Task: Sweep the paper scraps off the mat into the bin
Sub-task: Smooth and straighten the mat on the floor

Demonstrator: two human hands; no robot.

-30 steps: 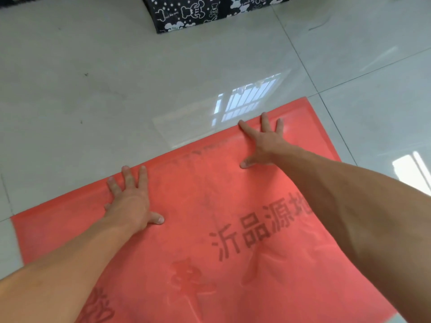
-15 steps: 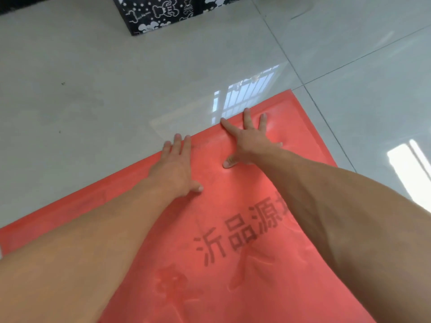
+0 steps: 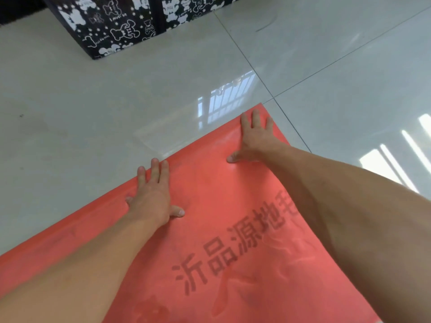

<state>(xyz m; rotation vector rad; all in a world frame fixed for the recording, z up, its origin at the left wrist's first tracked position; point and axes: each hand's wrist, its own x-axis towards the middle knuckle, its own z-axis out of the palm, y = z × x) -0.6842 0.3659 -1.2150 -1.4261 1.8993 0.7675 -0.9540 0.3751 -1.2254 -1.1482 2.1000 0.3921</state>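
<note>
A red mat with dark printed characters lies flat on the tiled floor. My left hand presses palm down on the mat near its far edge, fingers spread and reaching the edge. My right hand lies flat at the mat's far right corner, fingers apart. Neither hand holds anything. I see no paper scraps on the visible part of the mat, and no bin is in view.
A black box with white cartoon prints stands on the floor at the back. Glossy pale floor tiles surround the mat, with window reflections ahead and to the right.
My two hands, close together half a second ago, have slid apart along the mat's far edge: the left hand back toward the left, the right hand toward the right corner.
</note>
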